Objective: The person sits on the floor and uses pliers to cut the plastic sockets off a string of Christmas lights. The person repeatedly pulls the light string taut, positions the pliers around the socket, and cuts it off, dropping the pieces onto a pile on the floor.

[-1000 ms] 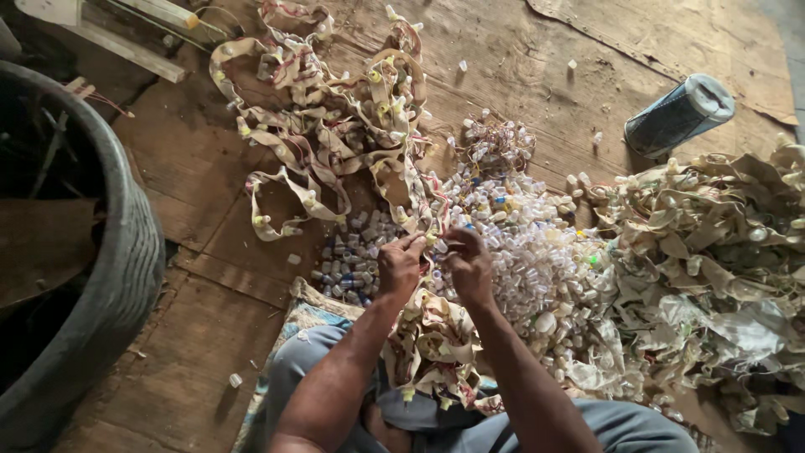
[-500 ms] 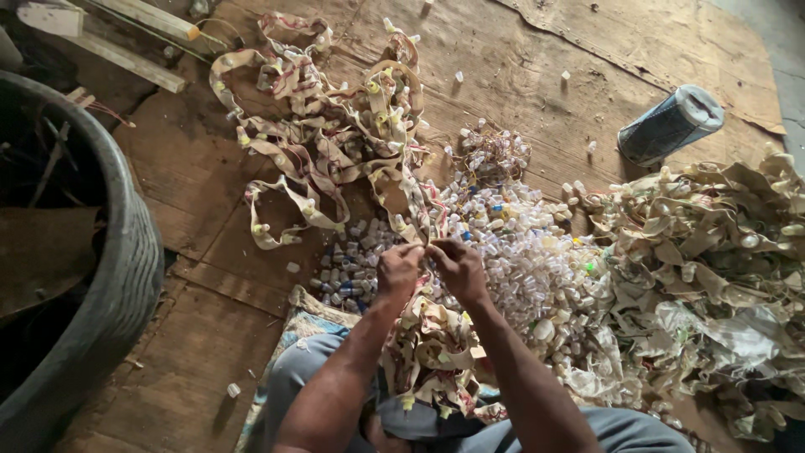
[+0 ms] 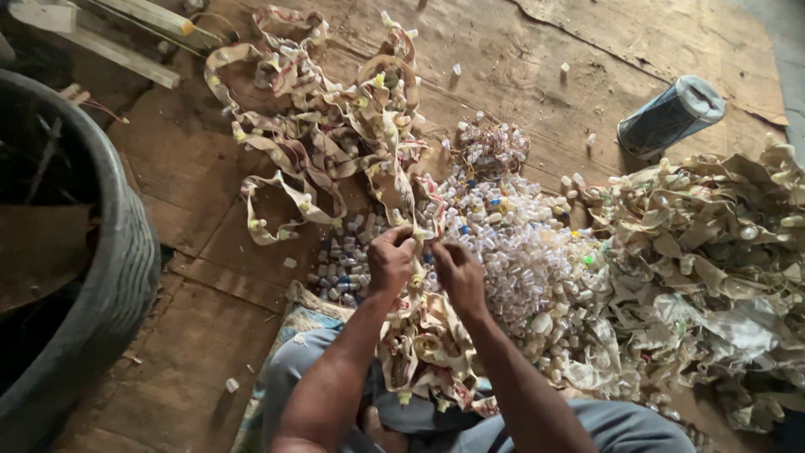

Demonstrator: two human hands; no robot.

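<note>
**Both hands pinched on one strip**

Your left hand (image 3: 390, 260) and right hand (image 3: 457, 273) meet over the pale crumpled strip (image 3: 412, 252); fingers of each look pressed onto it, though the exact grip is hard to make out; the strip runs lengthwise away from you, from your lap toward the tangled strip pile (image 3: 327, 134); small plastic vials (image 3: 520, 252) lie just right; your left hand is slightly nearer its far end.

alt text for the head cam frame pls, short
Both hands, left hand and right hand, pinch a long cream strip studded with small caps, over a pile of small clear plastic pieces on a wooden floor. A blue can lies at upper right.
</note>
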